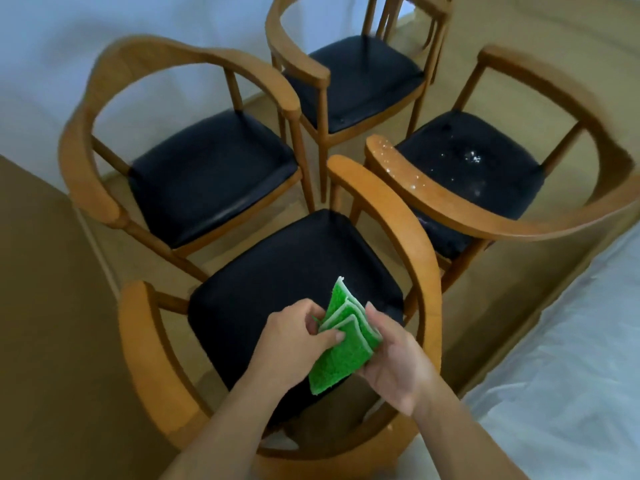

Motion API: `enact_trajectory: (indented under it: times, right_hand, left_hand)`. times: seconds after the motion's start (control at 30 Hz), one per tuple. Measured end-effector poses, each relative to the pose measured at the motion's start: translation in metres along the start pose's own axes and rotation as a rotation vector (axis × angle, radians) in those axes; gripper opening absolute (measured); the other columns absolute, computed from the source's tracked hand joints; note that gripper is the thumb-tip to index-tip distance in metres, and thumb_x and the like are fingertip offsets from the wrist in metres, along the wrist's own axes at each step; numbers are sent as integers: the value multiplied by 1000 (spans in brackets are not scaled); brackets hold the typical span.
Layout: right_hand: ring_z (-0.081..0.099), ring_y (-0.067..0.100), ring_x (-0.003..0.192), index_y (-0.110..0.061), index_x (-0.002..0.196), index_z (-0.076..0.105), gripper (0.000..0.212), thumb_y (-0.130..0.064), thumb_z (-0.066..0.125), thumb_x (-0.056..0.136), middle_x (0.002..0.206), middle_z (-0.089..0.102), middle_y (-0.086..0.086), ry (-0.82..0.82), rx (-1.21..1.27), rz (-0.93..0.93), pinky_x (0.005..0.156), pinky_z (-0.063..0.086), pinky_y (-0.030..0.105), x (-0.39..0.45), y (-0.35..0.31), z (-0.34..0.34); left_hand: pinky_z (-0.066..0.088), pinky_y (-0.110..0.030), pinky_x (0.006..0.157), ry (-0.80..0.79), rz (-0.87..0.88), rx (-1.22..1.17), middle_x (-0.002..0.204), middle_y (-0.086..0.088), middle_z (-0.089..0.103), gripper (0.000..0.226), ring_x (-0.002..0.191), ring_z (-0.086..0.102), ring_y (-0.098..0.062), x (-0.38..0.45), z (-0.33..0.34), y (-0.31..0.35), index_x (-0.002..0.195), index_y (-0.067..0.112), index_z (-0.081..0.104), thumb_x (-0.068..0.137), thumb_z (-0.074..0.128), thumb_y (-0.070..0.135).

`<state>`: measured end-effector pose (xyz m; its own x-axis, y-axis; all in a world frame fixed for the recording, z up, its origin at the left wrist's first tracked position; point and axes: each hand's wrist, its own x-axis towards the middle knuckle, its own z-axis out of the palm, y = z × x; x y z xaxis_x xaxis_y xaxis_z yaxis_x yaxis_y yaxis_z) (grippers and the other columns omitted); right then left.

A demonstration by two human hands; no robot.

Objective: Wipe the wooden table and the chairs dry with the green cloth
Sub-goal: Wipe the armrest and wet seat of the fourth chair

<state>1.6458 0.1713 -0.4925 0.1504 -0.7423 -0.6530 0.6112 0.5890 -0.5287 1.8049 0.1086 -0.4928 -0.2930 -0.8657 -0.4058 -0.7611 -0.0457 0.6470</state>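
Green cloth (343, 344) folded, pinched by both hands | left hand (294, 341) | right hand (398, 365) | fingers partly hidden behind cloth

Fuzzy green cloth (341, 355) with pale stitched edging; smooth satin wooden chair frames (408, 244); dark leather-like seats (277, 271), droplets beading far right.

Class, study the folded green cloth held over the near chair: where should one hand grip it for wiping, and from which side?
Probably the folded green cloth by its stacked white-edged layers, from the right, where the right hand holds it; fingers across all layers should keep the pad flat.
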Motion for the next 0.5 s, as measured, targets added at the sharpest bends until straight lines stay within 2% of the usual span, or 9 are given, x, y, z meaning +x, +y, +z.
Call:
enact_trajectory:
  times: [0.1,0.2,0.3,0.4,0.5]
  right_hand:
    - [64,28,111,-16,109,72,33,-32,46,97,119,67,14,-4,-110,6,83,56,37,-7,-30,-13]
    - [67,25,104,-20,101,76,37,-28,40,102,112,70,12,12,-184,44,74,58,33,-10,-58,-27]
    - [68,24,102,-21,95,76,41,-29,37,102,109,71,13,12,-239,44,75,58,33,-10,-80,-39]
    - [69,23,98,-23,85,78,45,-29,37,102,103,73,12,54,-216,41,76,57,36,-8,-93,-46]
    - [71,22,91,-21,80,79,44,-29,41,101,97,74,10,106,-178,53,77,56,39,-4,-101,-45]
  left_hand:
    - [39,-12,50,108,-52,-69,70,11,60,25,67,55,7,-5,17,31,80,37,53,72,76,44]
    - [39,-11,49,170,-89,-69,67,10,58,25,66,55,8,-4,34,62,79,35,50,75,73,41]
    - [36,-10,45,177,-92,-23,62,14,57,19,64,53,11,1,43,88,75,35,52,80,69,41]
    - [33,-12,43,145,-65,-24,58,17,56,16,56,53,7,5,42,104,73,34,55,83,65,39]
    - [36,-11,48,160,-6,-46,60,26,55,18,55,50,4,7,33,114,72,34,52,85,64,35]
